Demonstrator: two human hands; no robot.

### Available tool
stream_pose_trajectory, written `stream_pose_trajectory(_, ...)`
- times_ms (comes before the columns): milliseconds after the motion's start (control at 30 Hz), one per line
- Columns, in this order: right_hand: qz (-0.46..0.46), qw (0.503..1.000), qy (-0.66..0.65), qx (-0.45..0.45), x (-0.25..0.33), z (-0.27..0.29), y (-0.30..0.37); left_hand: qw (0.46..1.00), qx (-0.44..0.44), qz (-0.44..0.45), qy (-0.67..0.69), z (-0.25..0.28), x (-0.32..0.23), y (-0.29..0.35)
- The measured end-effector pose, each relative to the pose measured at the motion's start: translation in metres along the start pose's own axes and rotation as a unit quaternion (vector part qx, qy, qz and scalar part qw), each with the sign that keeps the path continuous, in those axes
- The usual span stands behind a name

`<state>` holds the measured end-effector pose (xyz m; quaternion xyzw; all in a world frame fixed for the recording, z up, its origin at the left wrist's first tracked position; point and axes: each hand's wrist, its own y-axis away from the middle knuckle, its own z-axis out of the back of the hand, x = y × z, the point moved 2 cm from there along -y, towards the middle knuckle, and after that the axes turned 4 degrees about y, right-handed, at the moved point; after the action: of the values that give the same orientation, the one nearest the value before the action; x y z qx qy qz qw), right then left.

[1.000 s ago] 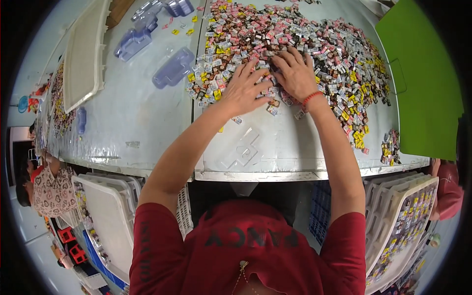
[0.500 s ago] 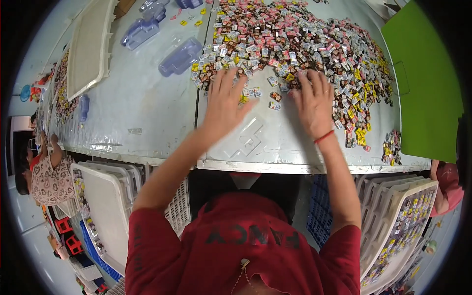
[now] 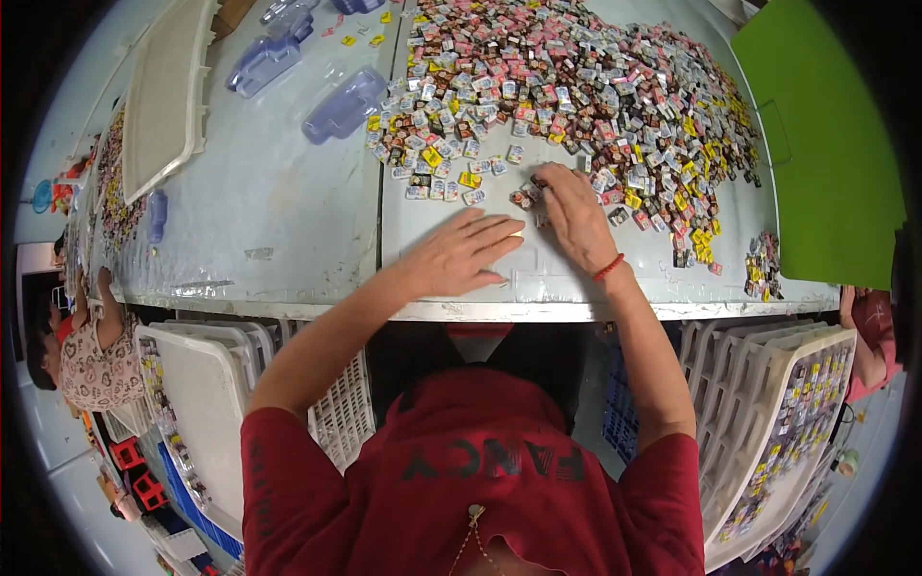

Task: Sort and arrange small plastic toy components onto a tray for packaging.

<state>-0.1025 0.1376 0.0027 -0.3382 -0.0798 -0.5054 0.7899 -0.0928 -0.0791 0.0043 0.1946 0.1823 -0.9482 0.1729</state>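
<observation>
A broad heap of tiny printed box-shaped pieces (image 3: 538,82), in pink, brown, white and yellow, covers the far part of the table. My left hand (image 3: 466,252) lies low over the near tabletop, fingers stretched out, with a pale bit showing at its fingertips. To its right, my right hand (image 3: 576,216), with a red cord at the wrist, curls its fingers around a few brown pieces (image 3: 522,199). Their exact number is hidden under the fingers. White and yellow pieces (image 3: 444,182) lie loosely spread just beyond my left hand.
Blue clear plastic trays (image 3: 346,104) and a white tray (image 3: 163,96) are on the table's left part. A green panel (image 3: 816,144) borders the right. Stacked white crates (image 3: 202,413) and trays of pieces (image 3: 792,422) stand below the edge. Other people (image 3: 101,360) are at both sides.
Both hands have drawn back from the heap toward me and closer together. My right hand's fingers have curled in around brown pieces. More pieces now lie spread at the heap's near left edge.
</observation>
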Motion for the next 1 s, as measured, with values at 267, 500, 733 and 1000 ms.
stream_pose_trajectory(267, -0.244, 0.951, -0.187, -0.042, -0.030, 0.026, 0.019, 0.997, -0.046, 0.025, -0.056, 0.018, 0.029, -0.003)
stream_pose_trajectory(500, -0.051, 0.988, 0.073, -0.128, 0.000, 0.029, -0.001, 0.973, -0.177, 0.147, 0.006, 0.010, 0.020, -0.042)
stream_pose_trajectory(733, -0.125, 0.981, 0.149, 0.025, 0.004, 0.010, -0.013, 0.960, -0.167, 0.223, 0.017, -0.008, 0.029, -0.060)
stream_pose_trajectory(1000, -0.127, 0.979, 0.140, 0.074, -0.004, 0.012, -0.009, 0.965, -0.184, 0.180, 0.051, -0.006, 0.027, -0.061)
